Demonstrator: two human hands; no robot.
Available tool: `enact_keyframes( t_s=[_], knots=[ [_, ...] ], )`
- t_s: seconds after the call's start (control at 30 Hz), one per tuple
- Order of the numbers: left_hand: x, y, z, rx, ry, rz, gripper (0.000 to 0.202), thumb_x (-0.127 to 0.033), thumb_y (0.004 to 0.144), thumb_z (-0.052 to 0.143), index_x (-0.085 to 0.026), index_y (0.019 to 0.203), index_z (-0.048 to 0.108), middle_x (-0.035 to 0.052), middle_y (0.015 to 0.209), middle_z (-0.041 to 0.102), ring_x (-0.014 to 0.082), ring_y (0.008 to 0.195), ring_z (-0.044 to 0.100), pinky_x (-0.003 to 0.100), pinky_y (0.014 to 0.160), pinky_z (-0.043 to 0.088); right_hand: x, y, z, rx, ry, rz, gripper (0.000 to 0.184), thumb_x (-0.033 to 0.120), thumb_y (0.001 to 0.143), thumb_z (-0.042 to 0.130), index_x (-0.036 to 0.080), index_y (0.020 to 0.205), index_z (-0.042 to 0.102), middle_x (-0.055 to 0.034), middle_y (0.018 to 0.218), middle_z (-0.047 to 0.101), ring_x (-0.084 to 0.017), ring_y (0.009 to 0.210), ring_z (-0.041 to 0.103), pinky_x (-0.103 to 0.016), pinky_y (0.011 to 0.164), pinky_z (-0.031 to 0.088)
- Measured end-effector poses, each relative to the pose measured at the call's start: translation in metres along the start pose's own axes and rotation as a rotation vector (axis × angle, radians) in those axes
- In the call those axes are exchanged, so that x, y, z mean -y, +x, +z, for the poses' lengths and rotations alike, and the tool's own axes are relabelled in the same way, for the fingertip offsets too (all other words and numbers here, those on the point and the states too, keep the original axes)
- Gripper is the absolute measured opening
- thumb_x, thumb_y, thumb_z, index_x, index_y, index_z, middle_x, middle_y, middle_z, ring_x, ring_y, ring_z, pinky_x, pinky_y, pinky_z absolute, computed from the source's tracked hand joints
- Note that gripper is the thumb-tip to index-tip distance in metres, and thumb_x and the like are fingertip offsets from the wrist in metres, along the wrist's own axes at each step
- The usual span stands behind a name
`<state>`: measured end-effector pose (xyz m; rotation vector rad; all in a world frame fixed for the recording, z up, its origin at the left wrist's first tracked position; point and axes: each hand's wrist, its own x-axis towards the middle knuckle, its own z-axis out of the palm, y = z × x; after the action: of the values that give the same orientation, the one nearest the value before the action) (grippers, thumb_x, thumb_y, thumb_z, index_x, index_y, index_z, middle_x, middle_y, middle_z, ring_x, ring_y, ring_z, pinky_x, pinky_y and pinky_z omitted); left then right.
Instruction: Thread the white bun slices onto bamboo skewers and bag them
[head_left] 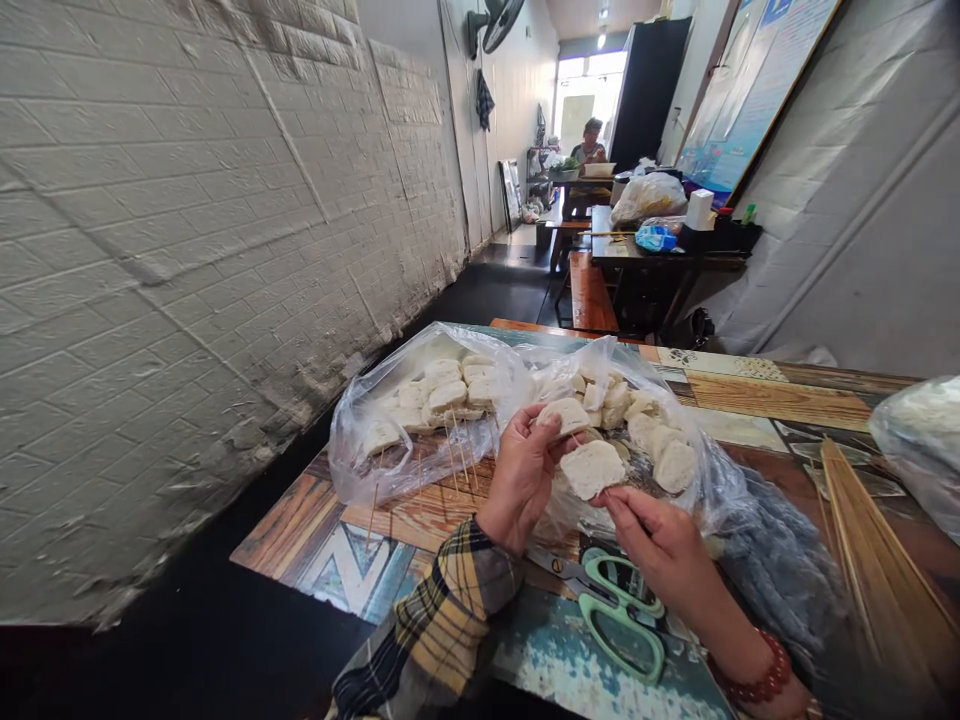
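My left hand point(519, 475) is closed on a pale bread slice point(566, 417), pinched between thumb and fingers. Just below it, a second bread slice point(594, 470) is gripped at its lower edge by the fingertips of my right hand point(660, 540). Whether a thin skewer is also in those right fingertips I cannot tell. Behind my hands, an open clear plastic bag point(694, 425) holds several loose slices. To the left, another clear bag point(360, 465) contains more slices, with thin wooden skewers point(459, 450) sticking out toward me.
Green-handled scissors point(626, 635) lie below my hands on the patterned table point(442, 520). A bundle of wooden skewers point(870, 530) is at the right, near another plastic bag point(922, 440). A bench point(591, 295), a second table and a seated person point(590, 145) are farther back.
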<state>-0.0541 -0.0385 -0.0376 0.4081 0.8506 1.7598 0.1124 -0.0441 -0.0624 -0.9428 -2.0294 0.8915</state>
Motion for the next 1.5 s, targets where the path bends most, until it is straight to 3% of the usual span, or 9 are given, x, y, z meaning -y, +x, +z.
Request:
enact_keyframes(
  t_s=[0.43,0.9,1.27,1.5],
  knots=[
    [0.005,-0.001,0.002,-0.006,0.025,0.053,0.043,-0.029,0.061,0.085,-0.016,0.091,0.057,0.0034,0.091,0.069,0.0161,0.077,0.066,0.033,0.075,0.054,-0.007,-0.001,0.003,-0.018,-0.065,0.002,0.035,0.038,0.096,0.044,0.019,0.084,0.072,-0.0032,0.070,0.072,-0.017,0.062,0.066,-0.026,0.062,0.049],
    [0.014,-0.006,0.004,-0.028,0.151,0.108,0.036,-0.033,0.066,0.081,-0.016,0.090,0.061,0.0005,0.083,0.066,0.0113,0.072,0.060,0.023,0.069,0.047,-0.014,-0.005,0.008,-0.101,-0.282,-0.165,0.034,0.028,0.100,0.040,0.017,0.087,0.070,-0.0053,0.079,0.077,-0.019,0.070,0.074,-0.026,0.064,0.051],
    [0.018,-0.010,0.005,-0.020,0.181,0.136,0.032,-0.031,0.067,0.081,-0.015,0.089,0.064,0.0003,0.083,0.065,0.0095,0.072,0.057,0.020,0.069,0.046,-0.018,-0.005,0.011,-0.155,-0.308,-0.213,0.034,0.029,0.101,0.040,0.016,0.090,0.070,-0.0054,0.079,0.077,-0.017,0.068,0.074,-0.025,0.062,0.053],
    [0.000,-0.012,0.004,0.058,0.043,0.023,0.052,-0.043,0.071,0.078,-0.018,0.114,0.063,0.0050,0.093,0.070,0.0141,0.077,0.063,0.024,0.068,0.048,-0.017,-0.004,0.011,-0.181,-0.306,-0.248,0.038,0.034,0.101,0.040,0.017,0.085,0.069,-0.0043,0.075,0.076,-0.016,0.064,0.073,-0.023,0.061,0.054]
  ],
)
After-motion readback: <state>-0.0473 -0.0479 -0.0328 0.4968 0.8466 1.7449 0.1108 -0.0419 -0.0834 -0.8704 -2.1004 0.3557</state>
